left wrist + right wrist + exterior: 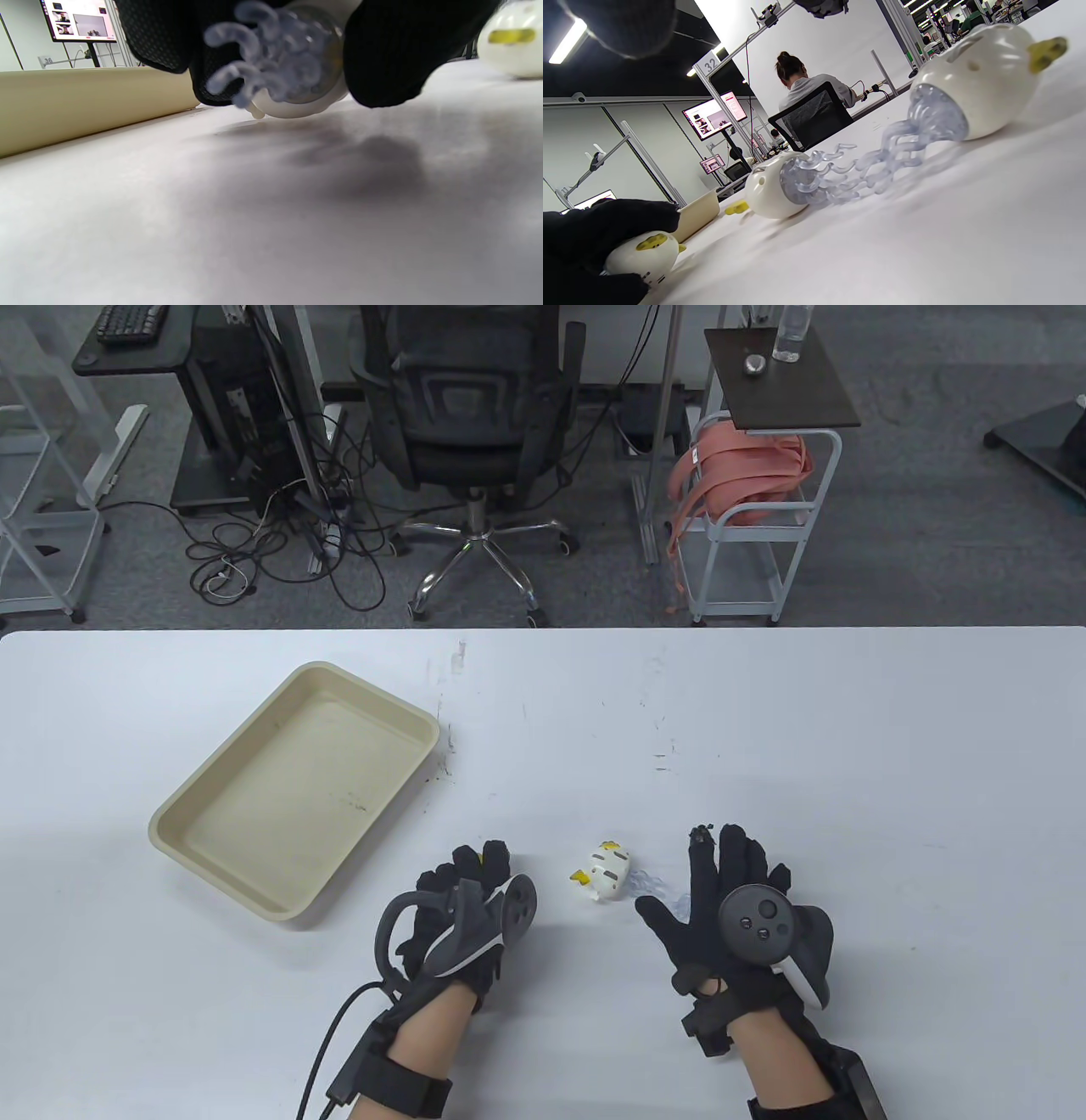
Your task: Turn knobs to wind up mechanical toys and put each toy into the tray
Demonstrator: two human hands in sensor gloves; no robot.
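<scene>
A white wind-up toy (297, 63) with clear bluish tentacles is gripped in my left hand (479, 869), just above the table; its black fingers (394, 55) curl round it. In the table view only a yellow speck of it shows. A second white toy (602, 872) with yellow knobs lies on its side between my hands. My right hand (730, 882) hovers flat with straight, spread fingers and holds nothing. The right wrist view shows a third toy (971, 80) lying close by, its tentacles tangled with those of the middle toy (772, 190). The beige tray (212, 814) sits at the left, with nothing in it.
The tray's wall (85, 106) stands close to the left of my left hand. Beyond the table's far edge are an office chair (475, 398), a small cart (764, 475) and cables on the floor. A person sits at another desk (806, 89).
</scene>
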